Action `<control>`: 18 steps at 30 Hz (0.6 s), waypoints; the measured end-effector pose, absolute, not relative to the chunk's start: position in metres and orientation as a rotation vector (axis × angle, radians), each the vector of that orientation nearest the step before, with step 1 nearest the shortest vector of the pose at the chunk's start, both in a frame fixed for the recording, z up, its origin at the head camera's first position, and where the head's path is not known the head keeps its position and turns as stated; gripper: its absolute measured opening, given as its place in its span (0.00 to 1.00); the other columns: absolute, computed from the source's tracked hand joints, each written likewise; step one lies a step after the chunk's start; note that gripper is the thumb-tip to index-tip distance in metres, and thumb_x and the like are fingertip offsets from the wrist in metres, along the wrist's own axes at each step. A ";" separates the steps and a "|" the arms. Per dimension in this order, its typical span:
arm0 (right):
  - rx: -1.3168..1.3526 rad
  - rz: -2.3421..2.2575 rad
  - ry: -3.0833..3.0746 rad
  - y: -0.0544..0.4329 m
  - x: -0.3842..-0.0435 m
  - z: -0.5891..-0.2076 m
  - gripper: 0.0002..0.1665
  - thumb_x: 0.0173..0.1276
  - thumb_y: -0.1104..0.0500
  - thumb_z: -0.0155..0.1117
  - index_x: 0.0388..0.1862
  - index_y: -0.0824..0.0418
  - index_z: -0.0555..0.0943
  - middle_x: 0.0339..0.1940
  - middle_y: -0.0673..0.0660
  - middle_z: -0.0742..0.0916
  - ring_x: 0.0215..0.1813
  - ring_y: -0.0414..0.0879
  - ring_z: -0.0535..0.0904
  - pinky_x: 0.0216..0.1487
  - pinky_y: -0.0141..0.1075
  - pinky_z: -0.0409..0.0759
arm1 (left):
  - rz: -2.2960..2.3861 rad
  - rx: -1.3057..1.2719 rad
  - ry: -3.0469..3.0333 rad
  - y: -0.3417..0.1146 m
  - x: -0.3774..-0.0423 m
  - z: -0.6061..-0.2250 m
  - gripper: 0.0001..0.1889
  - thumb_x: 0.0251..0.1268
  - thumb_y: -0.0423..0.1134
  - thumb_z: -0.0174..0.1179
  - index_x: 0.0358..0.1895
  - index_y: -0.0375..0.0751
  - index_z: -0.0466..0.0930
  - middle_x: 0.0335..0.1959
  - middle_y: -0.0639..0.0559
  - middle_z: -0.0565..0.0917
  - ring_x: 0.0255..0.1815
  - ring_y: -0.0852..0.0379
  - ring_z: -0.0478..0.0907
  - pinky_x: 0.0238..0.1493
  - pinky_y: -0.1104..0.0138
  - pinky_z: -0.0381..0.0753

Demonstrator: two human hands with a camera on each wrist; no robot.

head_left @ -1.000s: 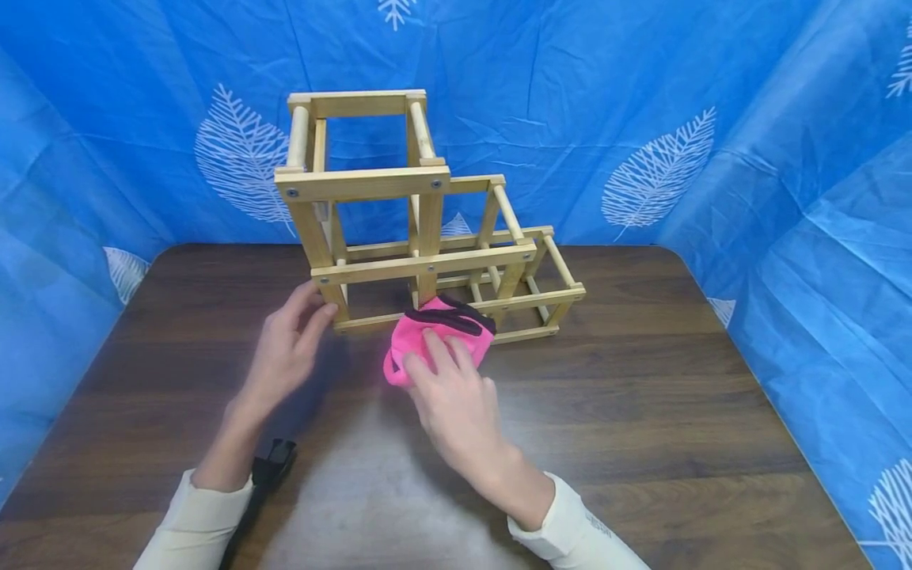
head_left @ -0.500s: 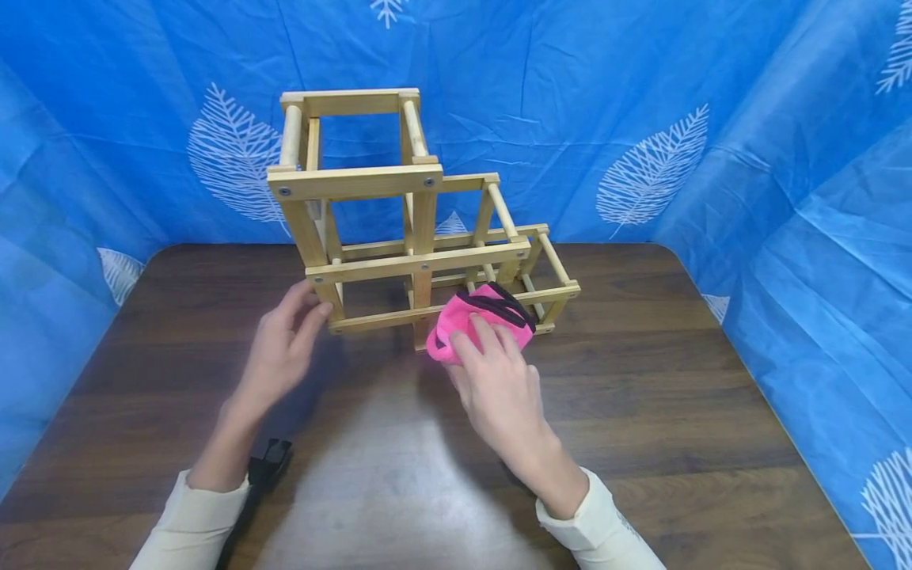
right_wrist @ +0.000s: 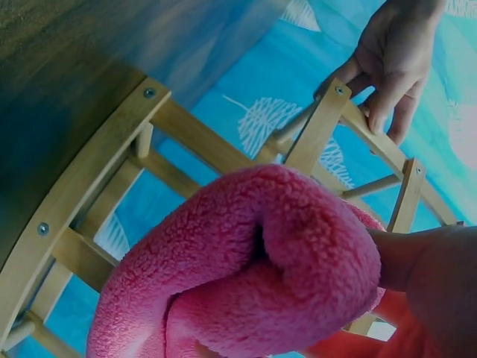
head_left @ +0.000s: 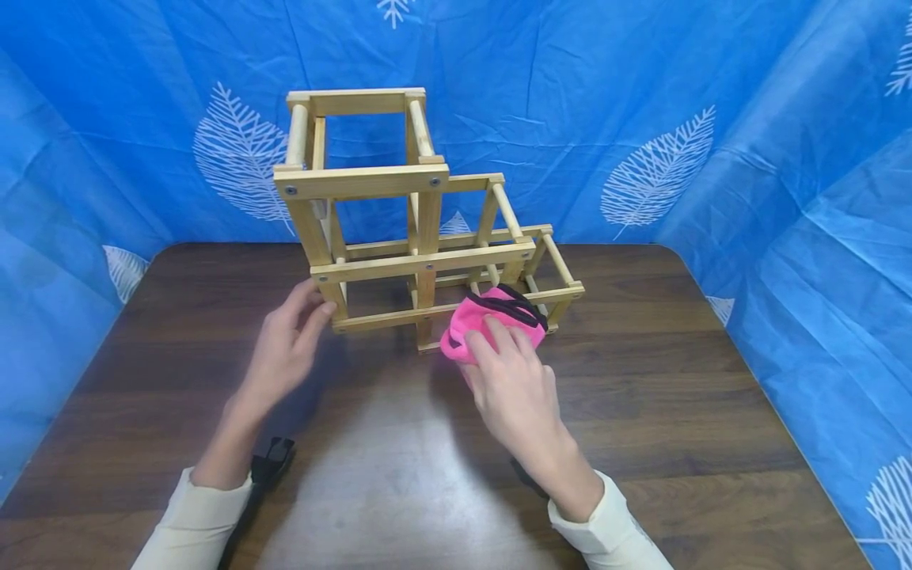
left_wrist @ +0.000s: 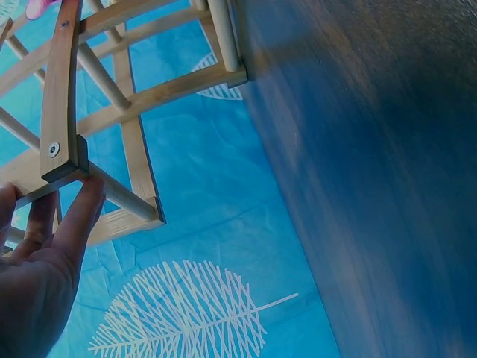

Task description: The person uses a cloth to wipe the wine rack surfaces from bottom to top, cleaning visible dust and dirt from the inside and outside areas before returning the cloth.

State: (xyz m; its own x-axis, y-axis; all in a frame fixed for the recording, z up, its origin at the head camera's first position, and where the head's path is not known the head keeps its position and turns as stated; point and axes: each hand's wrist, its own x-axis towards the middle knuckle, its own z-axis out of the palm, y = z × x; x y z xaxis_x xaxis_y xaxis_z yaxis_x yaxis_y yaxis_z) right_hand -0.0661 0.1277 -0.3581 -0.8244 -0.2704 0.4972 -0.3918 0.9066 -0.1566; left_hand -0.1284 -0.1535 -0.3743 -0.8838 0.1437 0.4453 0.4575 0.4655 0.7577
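Pink fleece cloth (head_left: 466, 323) with black edging is bunched in the right hand (head_left: 516, 388), its fingers bent into the folds, on the near side of the stepped wooden rack (head_left: 385, 267), by the lower right rails. The left hand (head_left: 288, 336) pinches the rack's lower left end between thumb and fingers. Beyond the brown wood-grain table (head_left: 641, 380) hangs a blue leaf-print curtain (head_left: 541, 95).

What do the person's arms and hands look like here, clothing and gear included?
The left hand and right hand are gloveless. The left sleeve and right sleeve are off-white, ending short of the hands. A black buckle shows near the left sleeve, a dark piece near the right; I can't tell whether either is worn.
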 end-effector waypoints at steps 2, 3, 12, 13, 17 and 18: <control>0.473 0.341 -2.602 0.129 -0.065 -0.357 0.15 0.61 0.56 0.74 0.45 0.56 0.81 0.55 0.61 0.83 0.53 0.60 0.79 0.19 0.53 0.81 | -1.384 -0.512 -2.399 -0.153 -0.128 -0.374 0.20 0.76 0.30 0.51 0.68 0.38 0.69 0.51 0.36 0.83 0.51 0.42 0.81 0.48 0.47 0.80; 0.473 0.338 -2.607 0.129 -0.065 -0.356 0.16 0.61 0.57 0.75 0.45 0.56 0.81 0.55 0.61 0.83 0.53 0.60 0.79 0.19 0.53 0.81 | -1.383 -0.515 -2.398 -0.153 -0.129 -0.374 0.20 0.76 0.30 0.51 0.68 0.38 0.69 0.51 0.36 0.83 0.50 0.42 0.81 0.47 0.47 0.80; 0.429 0.330 -2.581 0.143 -0.070 -0.354 0.12 0.63 0.59 0.72 0.41 0.59 0.79 0.41 0.59 0.83 0.39 0.57 0.80 0.16 0.48 0.80 | -1.364 -0.536 -2.381 -0.153 -0.128 -0.374 0.20 0.75 0.29 0.52 0.68 0.38 0.69 0.50 0.36 0.83 0.49 0.43 0.82 0.45 0.52 0.80; 0.424 0.341 -2.577 0.145 -0.072 -0.354 0.11 0.63 0.59 0.71 0.40 0.59 0.79 0.38 0.58 0.82 0.35 0.55 0.79 0.16 0.48 0.80 | -1.365 -0.537 -2.380 -0.153 -0.128 -0.374 0.20 0.75 0.29 0.52 0.68 0.38 0.70 0.50 0.36 0.83 0.49 0.43 0.82 0.45 0.55 0.81; 0.405 0.381 -2.553 0.155 -0.080 -0.355 0.09 0.65 0.60 0.69 0.38 0.60 0.77 0.31 0.56 0.79 0.26 0.52 0.74 0.17 0.48 0.79 | -1.361 -0.540 -2.371 -0.153 -0.129 -0.375 0.20 0.74 0.28 0.52 0.67 0.37 0.70 0.48 0.36 0.84 0.47 0.44 0.82 0.46 0.70 0.78; 0.397 0.393 -2.544 0.158 -0.082 -0.355 0.09 0.66 0.60 0.68 0.38 0.61 0.77 0.31 0.56 0.79 0.24 0.52 0.74 0.17 0.48 0.79 | -1.361 -0.539 -2.373 -0.153 -0.129 -0.375 0.20 0.75 0.28 0.52 0.67 0.37 0.70 0.48 0.36 0.84 0.48 0.44 0.82 0.46 0.69 0.79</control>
